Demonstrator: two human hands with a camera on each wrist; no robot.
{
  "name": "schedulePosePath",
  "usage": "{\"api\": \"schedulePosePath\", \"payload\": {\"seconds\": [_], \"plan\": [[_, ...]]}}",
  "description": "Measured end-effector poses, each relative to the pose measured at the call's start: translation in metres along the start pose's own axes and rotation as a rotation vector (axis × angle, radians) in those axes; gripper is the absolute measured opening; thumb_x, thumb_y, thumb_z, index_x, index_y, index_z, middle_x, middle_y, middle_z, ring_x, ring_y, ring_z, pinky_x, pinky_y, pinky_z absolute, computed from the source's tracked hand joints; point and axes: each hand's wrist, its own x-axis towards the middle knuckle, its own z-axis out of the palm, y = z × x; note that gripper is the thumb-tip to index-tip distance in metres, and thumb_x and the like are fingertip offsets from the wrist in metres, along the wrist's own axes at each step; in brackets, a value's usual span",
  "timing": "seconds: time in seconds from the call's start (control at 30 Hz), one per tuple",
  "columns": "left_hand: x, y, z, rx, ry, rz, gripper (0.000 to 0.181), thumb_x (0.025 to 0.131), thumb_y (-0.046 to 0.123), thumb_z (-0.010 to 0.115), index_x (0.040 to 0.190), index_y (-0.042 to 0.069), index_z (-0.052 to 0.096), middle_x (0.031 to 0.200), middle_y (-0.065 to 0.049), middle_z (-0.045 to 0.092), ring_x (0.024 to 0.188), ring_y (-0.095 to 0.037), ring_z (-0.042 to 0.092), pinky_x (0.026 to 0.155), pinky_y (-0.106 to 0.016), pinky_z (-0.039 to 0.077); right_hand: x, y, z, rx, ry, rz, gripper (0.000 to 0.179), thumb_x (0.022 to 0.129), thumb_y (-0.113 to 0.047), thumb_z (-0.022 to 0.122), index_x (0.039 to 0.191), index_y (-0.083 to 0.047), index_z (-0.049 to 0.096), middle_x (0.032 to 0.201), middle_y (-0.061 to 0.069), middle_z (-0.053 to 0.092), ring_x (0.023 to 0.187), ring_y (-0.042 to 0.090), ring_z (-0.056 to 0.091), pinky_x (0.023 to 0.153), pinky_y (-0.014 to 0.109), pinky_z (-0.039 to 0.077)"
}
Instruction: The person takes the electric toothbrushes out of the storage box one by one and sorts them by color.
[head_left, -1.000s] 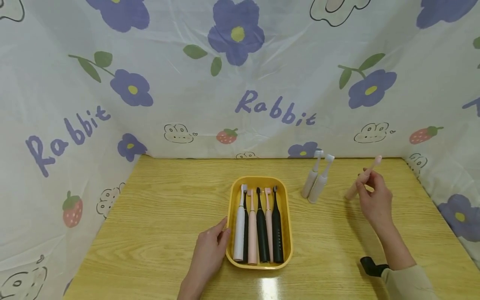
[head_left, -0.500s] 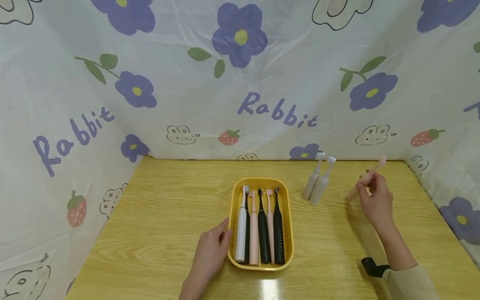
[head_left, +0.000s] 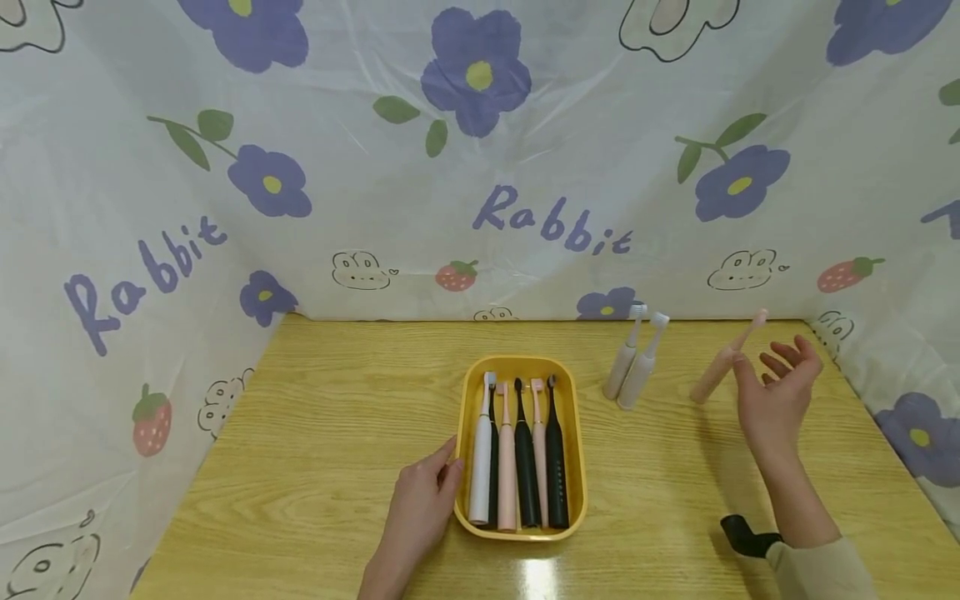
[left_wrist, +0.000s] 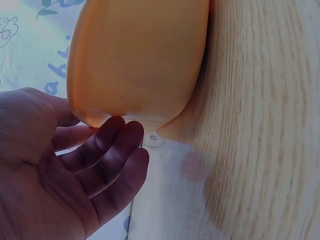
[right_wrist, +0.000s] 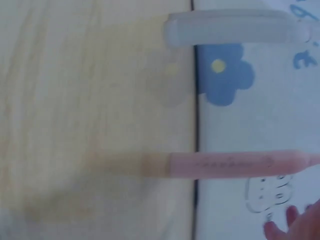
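In the head view a pink electric toothbrush (head_left: pixel 715 375) stands upright on the table, brush head up. My right hand (head_left: pixel 776 408) is just right of it, fingers spread apart from the thumb; the thumb tip overlaps the toothbrush's neck in this view. The right wrist view shows the pink toothbrush (right_wrist: pixel 235 165) clear of the fingertips (right_wrist: pixel 295 227). My left hand (head_left: pixel 420 500) holds the left rim of a yellow tray (head_left: pixel 579 467), with curled fingers (left_wrist: pixel 112 145) against its outer wall. Several white, black and pink electric toothbrushes (head_left: pixel 528 475) lie side by side in the tray.
Two whitish electric toothbrushes (head_left: pixel 637 379) stand upright close together between the tray and the pink one. A patterned cloth (head_left: pixel 360 208) hangs along the back and sides of the wooden table (head_left: pixel 337 400). A black wrist mount (head_left: pixel 746 536) sits on my right wrist.
My right hand has let go of the pink toothbrush, spread its fingers and moved slightly right. The toothbrush stays standing. My left hand keeps its place at the tray.
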Motion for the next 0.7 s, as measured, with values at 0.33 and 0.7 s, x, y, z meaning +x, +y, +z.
{"api": "schedulePosePath", "payload": {"seconds": [0.33, 0.7], "plan": [[0.001, 0.000, 0.001, 0.012, 0.006, 0.012, 0.037, 0.102, 0.009, 0.061, 0.136, -0.006, 0.063, 0.070, 0.005, 0.057, 0.058, -0.005, 0.045, 0.053, -0.024, 0.042, -0.026, -0.064, 0.006, 0.340, 0.170, -0.315, 0.025, 0.095, -0.003, 0.059, 0.118, -0.006, 0.049, 0.112, 0.000, 0.047, 0.104, 0.014, 0.051, 0.096, 0.028, 0.042], [0.002, -0.002, 0.003, 0.032, 0.010, 0.012, 0.037, 0.102, 0.009, 0.061, 0.136, -0.006, 0.063, 0.073, 0.004, 0.058, 0.061, -0.006, 0.047, 0.055, -0.024, 0.043, -0.084, -0.083, 0.064, 0.549, -0.333, -0.415, 0.021, 0.092, 0.020, 0.050, 0.113, 0.021, 0.045, 0.108, 0.013, 0.052, 0.095, 0.018, 0.057, 0.082, 0.021, 0.051]]}}
